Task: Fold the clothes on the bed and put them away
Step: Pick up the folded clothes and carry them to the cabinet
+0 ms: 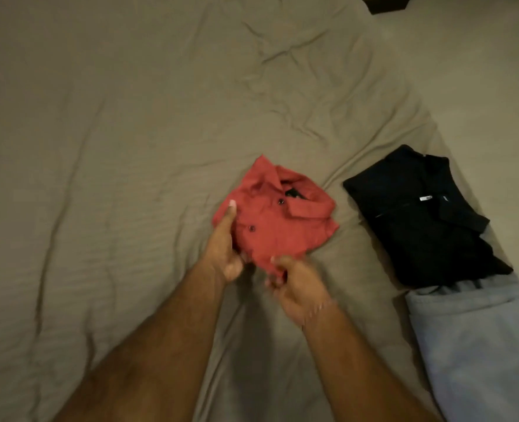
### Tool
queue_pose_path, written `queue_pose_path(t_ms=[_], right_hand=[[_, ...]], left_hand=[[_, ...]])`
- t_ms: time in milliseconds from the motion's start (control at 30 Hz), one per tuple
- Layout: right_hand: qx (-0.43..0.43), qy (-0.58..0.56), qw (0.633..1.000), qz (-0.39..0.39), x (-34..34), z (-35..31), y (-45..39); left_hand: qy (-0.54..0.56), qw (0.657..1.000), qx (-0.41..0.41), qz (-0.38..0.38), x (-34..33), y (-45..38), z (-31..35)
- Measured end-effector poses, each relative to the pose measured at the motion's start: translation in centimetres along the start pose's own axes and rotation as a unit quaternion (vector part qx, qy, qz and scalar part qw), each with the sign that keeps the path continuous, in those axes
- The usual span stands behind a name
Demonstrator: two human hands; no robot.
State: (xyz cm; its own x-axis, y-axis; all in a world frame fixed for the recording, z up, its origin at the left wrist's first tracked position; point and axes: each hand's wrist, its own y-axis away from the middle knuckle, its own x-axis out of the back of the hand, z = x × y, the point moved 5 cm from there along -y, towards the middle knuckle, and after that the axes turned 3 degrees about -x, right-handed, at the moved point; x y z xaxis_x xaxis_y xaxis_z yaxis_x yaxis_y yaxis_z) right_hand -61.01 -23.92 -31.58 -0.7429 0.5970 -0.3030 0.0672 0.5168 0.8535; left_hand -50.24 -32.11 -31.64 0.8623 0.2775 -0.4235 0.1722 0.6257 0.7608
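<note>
On the bed (130, 147), mid-sheet, sits the folded red shirt (278, 220), well apart from the black shirt (419, 214) to its right. My left hand (226, 248) grips its left edge, fingers curled round; my right hand (294, 284) pinches the near hem. I'd slide both palms under, I think, to keep the folds. Collar points away and rightward; the long axis runs near-to-far, tilted right.

One head-worn view only. It looked forward and steeply down at the bed (130, 147), close, within arm's reach.
</note>
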Motion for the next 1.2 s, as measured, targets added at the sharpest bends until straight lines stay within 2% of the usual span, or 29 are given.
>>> queue_pose_path(t_ms=[67, 133, 233, 300, 467, 600, 667, 733, 767, 833, 967, 1067, 1200], right_hand=[[-0.028, 0.004, 1.0, -0.009, 2.0, 3.7, 3.3], [-0.032, -0.047, 0.998, -0.013, 3.4, 6.4, 5.6], [-0.019, -0.221, 0.973, -0.067, 3.3, 8.7, 9.6], [-0.001, -0.291, 0.953, -0.088, 2.5, 9.5, 12.1], [0.075, -0.254, 0.963, -0.042, 4.1, 11.9, 15.2], [0.139, -0.19, 0.972, 0.015, 5.6, 13.0, 23.6], [0.166, -0.163, 0.972, 0.034, 5.9, 13.7, 29.7], [0.174, -0.14, 0.974, 0.035, 6.0, 14.4, 32.8], [0.189, -0.143, 0.97, 0.054, 6.4, 15.3, 36.0], [0.213, -0.145, 0.963, 0.079, 7.5, 16.9, 40.6], [0.245, -0.173, 0.941, 0.156, 12.5, 21.4, 50.1], [0.269, -0.208, 0.916, 0.213, 16.6, 25.2, 56.1], [0.301, -0.287, 0.861, 0.293, 21.8, 33.3, 64.3]], left_hand=[[-0.011, 1.0, -0.003, 0.02, 1.1, 2.1, -1.9], [-0.027, 0.999, -0.009, 0.039, 2.6, 4.3, -3.8], [-0.015, 1.0, -0.005, 0.023, 4.7, 8.8, -6.3], [-0.017, 1.0, -0.009, 0.007, 5.6, 11.6, -7.0], [-0.091, 0.995, -0.04, -0.019, 6.8, 17.8, -4.7], [-0.136, 0.982, 0.054, -0.122, 8.0, 24.5, -0.9], [-0.194, 0.955, 0.093, -0.206, 7.5, 29.1, 0.6], [-0.257, 0.928, 0.098, -0.253, 6.5, 31.6, 1.4], [-0.312, 0.903, 0.096, -0.279, 5.8, 34.1, 1.0], [-0.403, 0.857, 0.042, -0.318, 4.4, 37.5, -0.3], [-0.473, 0.784, 0.007, -0.401, 1.1, 45.1, -6.5], [-0.509, 0.736, 0.025, -0.446, -0.3, 50.1, -12.0], [-0.565, 0.639, 0.07, -0.517, -1.2, 58.6, -21.5]])
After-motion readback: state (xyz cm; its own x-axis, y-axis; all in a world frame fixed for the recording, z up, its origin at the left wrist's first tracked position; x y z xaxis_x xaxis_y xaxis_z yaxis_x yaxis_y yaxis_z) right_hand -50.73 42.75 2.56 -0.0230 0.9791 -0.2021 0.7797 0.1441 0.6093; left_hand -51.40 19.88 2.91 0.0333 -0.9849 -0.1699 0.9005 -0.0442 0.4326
